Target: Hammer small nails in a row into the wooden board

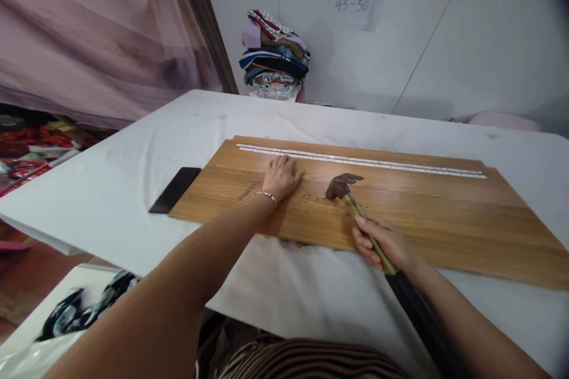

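Observation:
A claw hammer (pixel 338 188) with a rusty head and a yellow and black handle is in my right hand (pixel 377 243), fingers wrapped round the upper handle. Its head is over the wooden board (pixel 427 219), close to a row of small nail heads or dots (pixel 311 195). My left hand (pixel 281 177) lies flat on the board with its fingers stretched out, left of the hammer head. A few loose nails (pixel 248 190) lie on the board beside my left wrist. Two white measuring strips (pixel 364 162) run along the board's far side.
The board rests on a table with a white cloth (pixel 146 148). A black flat piece (pixel 175 189) sticks out at the board's left end. Folded clothes (pixel 275 59) are stacked by the wall behind, and a pink curtain (pixel 102 29) hangs at the left.

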